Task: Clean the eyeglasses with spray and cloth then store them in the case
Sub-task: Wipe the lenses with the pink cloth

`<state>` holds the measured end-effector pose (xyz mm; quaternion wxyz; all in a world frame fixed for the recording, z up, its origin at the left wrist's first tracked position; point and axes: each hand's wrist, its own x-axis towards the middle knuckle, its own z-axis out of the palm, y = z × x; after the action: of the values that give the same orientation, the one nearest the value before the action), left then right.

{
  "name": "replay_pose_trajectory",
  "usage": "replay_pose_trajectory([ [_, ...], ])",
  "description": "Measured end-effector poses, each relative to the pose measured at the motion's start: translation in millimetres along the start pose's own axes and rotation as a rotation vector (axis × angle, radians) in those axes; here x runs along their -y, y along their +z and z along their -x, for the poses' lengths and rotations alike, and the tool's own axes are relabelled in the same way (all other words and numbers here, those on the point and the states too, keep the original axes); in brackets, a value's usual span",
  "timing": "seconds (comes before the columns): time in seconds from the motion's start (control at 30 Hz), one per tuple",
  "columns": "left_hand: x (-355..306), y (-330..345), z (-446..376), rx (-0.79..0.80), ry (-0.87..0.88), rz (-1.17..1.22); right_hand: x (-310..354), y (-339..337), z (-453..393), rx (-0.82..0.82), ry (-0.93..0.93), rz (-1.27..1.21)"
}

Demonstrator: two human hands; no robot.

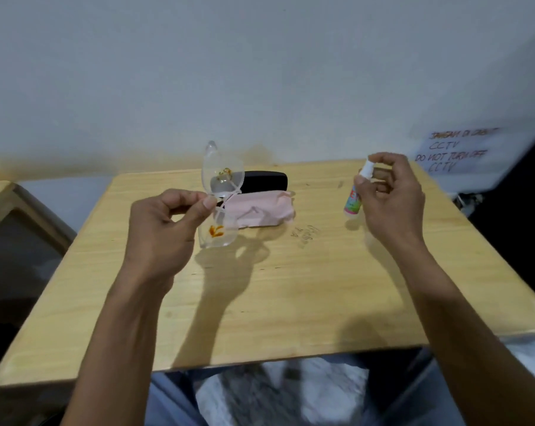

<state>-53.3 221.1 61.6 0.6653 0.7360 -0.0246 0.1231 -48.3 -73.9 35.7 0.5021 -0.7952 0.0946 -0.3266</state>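
Observation:
My left hand [165, 229] pinches clear-framed eyeglasses [218, 182] at the bridge and holds them on end above the table, one lens up and one down. Orange smears show on both lenses. My right hand [392, 195] holds a small white spray bottle [357, 192] with a colourful label, nozzle end up, out to the right of the glasses. A pink cloth [260, 207] lies crumpled on the table behind the glasses. Behind the cloth lies a closed black case [264, 181].
The wooden table [290, 287] stands against a pale wall. A second wooden piece of furniture [11, 204] stands to the left. A handwritten paper notice [456, 152] hangs at the right. Pen marks sit mid-table.

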Motion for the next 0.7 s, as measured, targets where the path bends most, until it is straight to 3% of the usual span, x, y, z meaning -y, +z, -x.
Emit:
replay_pose_trajectory([
  [0.5,3,8,6,-0.061,-0.073,-0.037,-39,-9,-6,0.004,-0.014,0.202],
  [0.57,12,-10,-22,-0.107,-0.08,-0.046,-34,28,-20,0.027,-0.076,0.25],
  [0.7,11,-12,-22,-0.099,-0.086,-0.039,-19,30,-9,-0.133,-0.362,0.445],
])
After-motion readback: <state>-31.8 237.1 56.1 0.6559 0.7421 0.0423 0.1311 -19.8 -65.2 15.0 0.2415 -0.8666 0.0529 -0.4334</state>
